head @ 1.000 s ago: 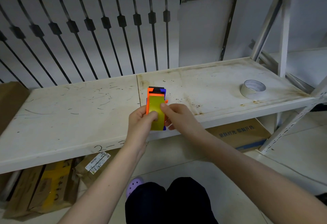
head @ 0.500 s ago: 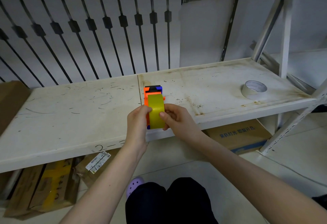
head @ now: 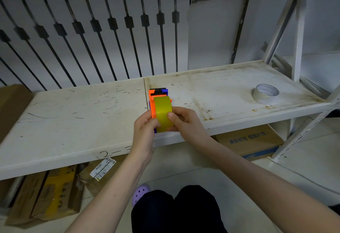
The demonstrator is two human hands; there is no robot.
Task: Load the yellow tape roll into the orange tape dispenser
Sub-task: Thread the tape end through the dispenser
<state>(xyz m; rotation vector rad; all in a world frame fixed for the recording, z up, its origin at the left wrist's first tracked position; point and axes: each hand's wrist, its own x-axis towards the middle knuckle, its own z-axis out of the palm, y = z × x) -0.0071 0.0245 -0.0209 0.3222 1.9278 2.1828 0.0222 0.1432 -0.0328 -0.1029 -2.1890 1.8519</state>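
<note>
The orange tape dispenser [head: 152,104], with blue and black parts at its far end, is held above the front edge of the white shelf [head: 77,122]. The yellow tape roll [head: 162,109] sits on edge in the dispenser, its broad yellow band facing me. My left hand [head: 145,127] grips the dispenser's left side from below. My right hand [head: 184,122] holds the roll from the right, thumb pressed on the yellow band. The dispenser's lower part is hidden behind both hands.
A white tape roll [head: 265,93] lies flat at the shelf's right end. A radiator [head: 95,34] stands behind the shelf. A slanted shelf post [head: 283,19] rises at right. Cardboard boxes [head: 250,140] lie under the shelf. My knees [head: 174,208] are below.
The dispenser and roll have risen slightly and tilted, so the roll's rounded band now shows more. My right thumb has shifted onto the yellow band. Both hands keep their hold.
</note>
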